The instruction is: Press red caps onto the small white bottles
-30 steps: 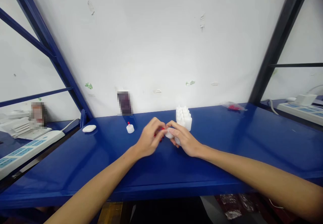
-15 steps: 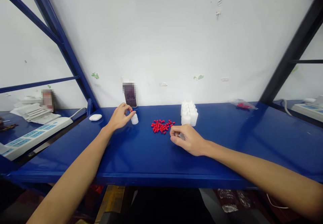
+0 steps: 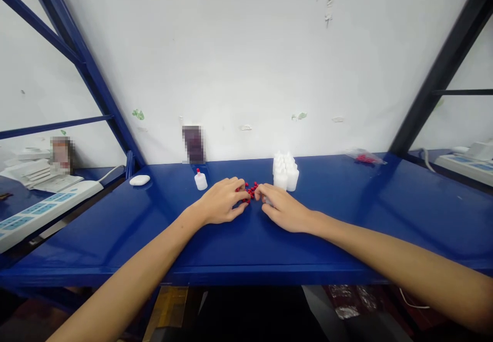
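Note:
Over the left side of the small red caps (image 3: 251, 190) is my left hand (image 3: 227, 200), its fingers apart and bent down among them, with nothing seen in its grasp. My right hand (image 3: 283, 206) is at the right edge of the pile, fingers curled round a small whitish translucent piece that is mostly hidden. Just behind it stands a tight group of white bottles (image 3: 285, 171). One white bottle with a red tip (image 3: 201, 181) stands upright by itself to the left, touched by neither hand.
A phone (image 3: 194, 145) leans on the wall behind the blue table (image 3: 215, 252). A white oval object (image 3: 139, 180) lies at the left. A clear bag with red pieces (image 3: 365, 158) rests at the back right. White power strips flank the table.
My left hand has let go of the red-tipped bottle and moved right to the red caps. My right hand has shifted slightly, still holding the whitish piece. The view has turned a little.

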`<state>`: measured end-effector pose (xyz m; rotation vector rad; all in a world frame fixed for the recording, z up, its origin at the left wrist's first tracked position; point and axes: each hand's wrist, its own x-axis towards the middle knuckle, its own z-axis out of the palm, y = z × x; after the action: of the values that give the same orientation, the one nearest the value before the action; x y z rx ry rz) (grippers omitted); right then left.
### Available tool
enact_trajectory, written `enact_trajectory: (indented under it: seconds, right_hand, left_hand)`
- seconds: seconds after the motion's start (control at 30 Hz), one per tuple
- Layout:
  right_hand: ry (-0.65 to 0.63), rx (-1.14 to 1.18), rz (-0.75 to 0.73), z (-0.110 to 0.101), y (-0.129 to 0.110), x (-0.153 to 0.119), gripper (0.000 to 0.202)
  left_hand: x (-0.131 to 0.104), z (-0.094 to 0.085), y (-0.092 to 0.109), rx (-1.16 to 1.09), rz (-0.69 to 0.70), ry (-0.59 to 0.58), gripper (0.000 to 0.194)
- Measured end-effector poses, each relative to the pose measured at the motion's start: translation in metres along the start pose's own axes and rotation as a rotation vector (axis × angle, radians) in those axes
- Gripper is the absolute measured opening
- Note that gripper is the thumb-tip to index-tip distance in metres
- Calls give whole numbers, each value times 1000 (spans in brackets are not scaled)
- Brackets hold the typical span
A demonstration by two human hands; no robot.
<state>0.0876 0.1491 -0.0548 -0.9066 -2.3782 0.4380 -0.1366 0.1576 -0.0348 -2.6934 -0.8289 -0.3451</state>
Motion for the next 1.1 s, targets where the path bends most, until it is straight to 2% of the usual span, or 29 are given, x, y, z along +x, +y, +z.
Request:
enact_trajectory:
  seconds: [0.13, 0.3, 0.53, 0.63, 0.77, 0.97, 1.1]
  right_hand:
    - [35, 118, -33, -1, -6, -1, 13]
    - [-41, 364, 40, -7, -14, -3, 12]
    - [-96, 578, 80, -8, -16, -6, 14]
    - [-9, 608, 88, -7, -15, -5, 19]
    - [96, 533, 55, -8, -13, -2, 33]
    - [52, 580, 131, -8, -13, 0, 38]
    - [34, 563, 67, -7, -8, -1, 38]
  left_hand:
    - [-3, 7, -2, 11, -4, -39, 24]
    - [-2, 10, -2, -19, -28, -32, 26]
    - [-1, 8, 0, -252, -93, 17, 17]
    - [0, 5, 5, -272, -124, 8, 11]
    - [2, 3, 9, -256, -141, -32, 12]
    - [-2, 0, 4, -269, -118, -12, 16]
    - [-7, -1, -7, -332, -201, 25, 17]
